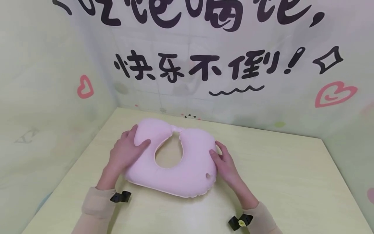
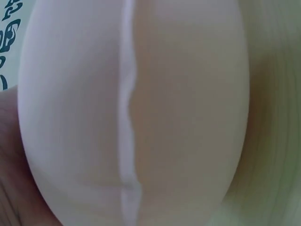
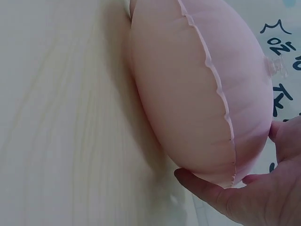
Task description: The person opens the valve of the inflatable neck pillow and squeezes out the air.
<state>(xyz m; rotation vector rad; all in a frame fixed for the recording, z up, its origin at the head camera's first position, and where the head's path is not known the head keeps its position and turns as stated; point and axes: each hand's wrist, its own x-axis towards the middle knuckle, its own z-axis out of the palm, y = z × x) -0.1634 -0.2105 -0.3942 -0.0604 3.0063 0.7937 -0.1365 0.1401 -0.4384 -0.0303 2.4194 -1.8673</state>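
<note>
The left hand (image 1: 125, 154) cups the left lobe of a pink inflatable neck pillow (image 1: 172, 162), thumb curled over the top at about two o'clock from the palm and the fingers tucked round the outer edge, so the lobe is pinched rather than merely touched. The right hand (image 1: 223, 165) meets the opposite lobe at the pillow's three o'clock side; its fingers lie along the edge, and the right wrist view shows the fingers (image 3: 207, 190) under the bulge with the thumb on the other face, a light clasp around the seam (image 3: 214, 89). Holding both ends at once likely keeps the springy, air-filled shape from sliding or rocking on the smooth surface.

The pillow lies flat near the middle of a pale wooden table (image 1: 292, 182), its open ends pointing to twelve o'clock, away from the person, where the two tips nearly meet. A small clear valve (image 1: 208, 175) sits on the upper face at about five o'clock of the pillow, close to the right hand, which may be why that hand rests just there. In the left wrist view the pillow fills the frame, its welded seam running top to bottom.

Beyond the table, at twelve o'clock, hangs a pale backdrop (image 1: 204, 48) with bold black characters and pink hearts (image 1: 334, 93). Both wrists carry black straps (image 1: 121, 197) over beige sleeves (image 1: 97, 203).
</note>
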